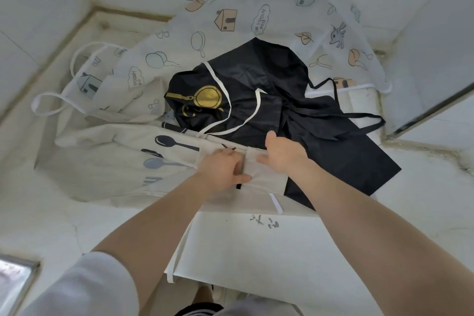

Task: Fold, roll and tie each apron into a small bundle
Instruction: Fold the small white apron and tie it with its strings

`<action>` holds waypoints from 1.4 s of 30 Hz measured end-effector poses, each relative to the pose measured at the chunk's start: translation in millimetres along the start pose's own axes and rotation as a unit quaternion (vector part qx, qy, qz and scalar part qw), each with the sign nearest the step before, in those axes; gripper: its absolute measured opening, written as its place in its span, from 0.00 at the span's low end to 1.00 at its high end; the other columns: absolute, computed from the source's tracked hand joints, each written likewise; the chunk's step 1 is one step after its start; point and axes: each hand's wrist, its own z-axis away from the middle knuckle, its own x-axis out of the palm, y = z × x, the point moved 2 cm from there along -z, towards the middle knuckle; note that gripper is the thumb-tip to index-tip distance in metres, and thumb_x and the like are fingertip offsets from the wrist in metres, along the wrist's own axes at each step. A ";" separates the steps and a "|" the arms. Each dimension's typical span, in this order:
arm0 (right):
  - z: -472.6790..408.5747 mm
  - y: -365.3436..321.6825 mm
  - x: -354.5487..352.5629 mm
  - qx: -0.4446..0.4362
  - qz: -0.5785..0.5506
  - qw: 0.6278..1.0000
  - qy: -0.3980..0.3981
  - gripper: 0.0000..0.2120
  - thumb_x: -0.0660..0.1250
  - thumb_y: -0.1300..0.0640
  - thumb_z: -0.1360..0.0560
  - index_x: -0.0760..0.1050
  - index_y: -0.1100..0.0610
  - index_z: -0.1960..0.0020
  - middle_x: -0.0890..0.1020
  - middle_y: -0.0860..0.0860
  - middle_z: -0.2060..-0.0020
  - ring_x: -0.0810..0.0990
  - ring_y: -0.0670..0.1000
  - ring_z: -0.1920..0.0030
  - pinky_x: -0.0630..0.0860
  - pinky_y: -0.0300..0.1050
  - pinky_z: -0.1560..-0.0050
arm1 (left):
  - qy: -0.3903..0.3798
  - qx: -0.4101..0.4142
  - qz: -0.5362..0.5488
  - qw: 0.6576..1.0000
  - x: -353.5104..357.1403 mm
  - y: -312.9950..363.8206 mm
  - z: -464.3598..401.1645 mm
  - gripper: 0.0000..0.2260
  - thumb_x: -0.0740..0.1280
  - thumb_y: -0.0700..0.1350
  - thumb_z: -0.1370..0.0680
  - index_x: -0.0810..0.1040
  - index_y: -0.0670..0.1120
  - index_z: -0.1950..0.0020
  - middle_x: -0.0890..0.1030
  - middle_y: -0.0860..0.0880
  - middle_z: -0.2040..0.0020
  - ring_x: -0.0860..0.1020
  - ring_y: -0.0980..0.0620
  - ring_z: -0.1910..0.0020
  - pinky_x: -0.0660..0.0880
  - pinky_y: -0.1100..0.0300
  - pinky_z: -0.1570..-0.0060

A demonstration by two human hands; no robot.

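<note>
Two hands, left hand (pixel 221 167) and right hand (pixel 283 154). Aprons: one cream apron (pixel 102 159) printed with spoons, one black apron (pixel 256 100) with a gold emblem, and two white patterned aprons (pixel 269 7) (pixel 102 79) (their boundaries partly overlap, so this count is uncertain).

left hand (pixel 222 167) gripping, right hand (pixel 283 154) pinching
</note>
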 end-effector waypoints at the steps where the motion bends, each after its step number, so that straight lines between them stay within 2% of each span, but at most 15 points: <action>1: 1.8 -0.2 -2.5 -0.021 -0.023 0.999 -0.019 0.20 0.63 0.48 0.23 0.61 0.59 0.40 0.76 0.53 0.54 0.76 0.56 0.52 0.68 0.47 0.57 | -0.011 0.016 0.002 1.000 0.3 -1.5 0.1 0.14 0.68 0.56 0.27 0.68 0.48 0.60 0.68 0.52 0.57 0.71 0.48 0.49 0.69 0.56 0.51; 5: 9.2 -0.4 -17.0 -0.079 -0.186 0.977 -0.071 0.09 0.59 0.61 0.23 0.65 0.51 0.46 0.68 0.48 0.71 0.66 0.48 0.71 0.62 0.40 0.69 | -0.026 0.056 0.011 0.998 -0.1 -8.2 3.7 0.12 0.67 0.53 0.25 0.67 0.48 0.61 0.68 0.51 0.58 0.70 0.48 0.49 0.69 0.55 0.50; 9: 2.5 -22.5 -29.4 -0.041 -0.185 0.969 -0.156 0.09 0.63 0.64 0.29 0.81 0.57 0.55 0.77 0.51 0.58 0.75 0.51 0.59 0.68 0.39 0.62 | -0.018 0.093 0.004 0.995 -0.6 -8.4 7.1 0.08 0.65 0.50 0.23 0.74 0.46 0.57 0.71 0.50 0.55 0.68 0.48 0.48 0.68 0.56 0.49; 12: -0.8 -38.1 -36.8 0.069 -0.272 0.932 -0.229 0.11 0.64 0.64 0.27 0.80 0.64 0.47 0.79 0.56 0.56 0.79 0.54 0.58 0.78 0.40 0.61 | -0.005 0.130 0.009 0.991 -7.3 -20.0 11.4 0.09 0.67 0.50 0.26 0.82 0.46 0.54 0.79 0.49 0.53 0.69 0.48 0.53 0.69 0.49 0.46; 16: -2.6 -48.6 -39.1 0.013 -0.380 0.870 -0.314 0.12 0.56 0.67 0.23 0.75 0.66 0.44 0.85 0.57 0.59 0.85 0.51 0.57 0.80 0.40 0.56 | 0.002 0.085 0.142 0.986 -21.5 -33.3 26.1 0.10 0.64 0.39 0.25 0.82 0.42 0.47 0.81 0.44 0.46 0.76 0.47 0.48 0.71 0.57 0.43; 18: -4.4 -56.1 -37.2 -0.028 -0.289 0.912 -0.289 0.10 0.62 0.59 0.22 0.78 0.64 0.47 0.86 0.52 0.60 0.84 0.46 0.60 0.77 0.36 0.62 | -0.022 -0.025 0.297 0.954 -32.3 -38.3 33.8 0.11 0.59 0.37 0.20 0.79 0.43 0.42 0.81 0.44 0.50 0.76 0.53 0.55 0.74 0.63 0.51; 21: -11.6 -72.7 -27.9 -0.071 -0.105 0.977 -0.171 0.18 0.63 0.50 0.23 0.79 0.62 0.64 0.83 0.50 0.73 0.75 0.41 0.77 0.69 0.36 0.69 | 0.013 -0.128 0.479 0.868 -45.1 -56.9 42.3 0.14 0.56 0.50 0.18 0.78 0.45 0.48 0.81 0.44 0.55 0.79 0.48 0.57 0.76 0.60 0.53; 24: -15.0 -88.3 -14.5 -0.007 -0.113 0.986 -0.126 0.18 0.62 0.55 0.22 0.70 0.61 0.69 0.73 0.50 0.82 0.66 0.46 0.81 0.64 0.37 0.76 | 0.006 -0.141 0.342 0.929 -47.8 -70.7 48.2 0.17 0.61 0.55 0.21 0.79 0.42 0.49 0.82 0.43 0.53 0.79 0.47 0.55 0.75 0.54 0.49; 26: -13.2 -91.9 -4.6 0.088 -0.230 0.951 -0.188 0.14 0.61 0.58 0.21 0.67 0.59 0.65 0.70 0.51 0.77 0.62 0.46 0.81 0.58 0.34 0.81 | -0.022 -0.123 0.203 0.971 -44.3 -72.2 47.7 0.11 0.66 0.48 0.23 0.78 0.43 0.46 0.81 0.45 0.52 0.78 0.48 0.51 0.70 0.59 0.53; 29: -4.8 -99.3 10.8 0.150 -0.296 0.889 -0.316 0.15 0.59 0.55 0.19 0.66 0.56 0.64 0.68 0.47 0.82 0.59 0.43 0.85 0.53 0.33 0.80 | -0.010 -0.096 0.156 0.983 -49.1 -80.5 50.3 0.10 0.63 0.38 0.24 0.78 0.39 0.44 0.79 0.43 0.48 0.75 0.45 0.46 0.70 0.58 0.49; 32: -0.6 -103.2 14.0 0.076 -0.169 0.918 -0.351 0.22 0.56 0.49 0.19 0.67 0.58 0.68 0.70 0.47 0.84 0.64 0.44 0.84 0.57 0.36 0.77 | -0.022 -0.058 0.107 0.992 -50.4 -87.0 52.3 0.09 0.62 0.37 0.26 0.79 0.35 0.51 0.76 0.38 0.47 0.73 0.41 0.45 0.68 0.52 0.43; 35: -12.9 -110.1 -3.3 -0.092 -0.064 0.978 -0.175 0.16 0.60 0.52 0.22 0.73 0.59 0.64 0.76 0.47 0.76 0.73 0.50 0.73 0.67 0.40 0.70 | -0.042 -0.061 0.031 0.997 -46.1 -92.9 54.5 0.11 0.59 0.43 0.23 0.78 0.40 0.48 0.73 0.44 0.41 0.69 0.43 0.41 0.67 0.54 0.43; 37: -24.4 -109.4 -12.6 -0.168 -0.075 0.981 -0.055 0.06 0.63 0.56 0.23 0.74 0.57 0.49 0.76 0.47 0.69 0.75 0.51 0.65 0.73 0.44 0.62 | -0.053 -0.060 0.002 0.997 -44.9 -92.9 53.2 0.09 0.60 0.43 0.22 0.77 0.44 0.45 0.71 0.48 0.39 0.65 0.45 0.39 0.63 0.54 0.45; 39: -29.2 -109.3 -9.7 -0.203 -0.019 0.978 -0.049 0.20 0.66 0.54 0.25 0.66 0.52 0.34 0.77 0.50 0.63 0.76 0.53 0.61 0.74 0.49 0.58 | -0.054 -0.064 -0.013 0.996 -45.0 -91.2 50.7 0.09 0.60 0.43 0.22 0.77 0.46 0.44 0.70 0.49 0.38 0.64 0.45 0.38 0.63 0.53 0.45; 42: -31.9 -110.8 4.0 -0.211 0.153 0.964 -0.050 0.18 0.63 0.52 0.23 0.64 0.55 0.35 0.77 0.55 0.55 0.78 0.59 0.54 0.73 0.50 0.59 | -0.030 -0.067 -0.008 0.997 -45.2 -89.5 49.6 0.10 0.62 0.44 0.23 0.75 0.47 0.43 0.71 0.49 0.40 0.65 0.46 0.39 0.64 0.53 0.45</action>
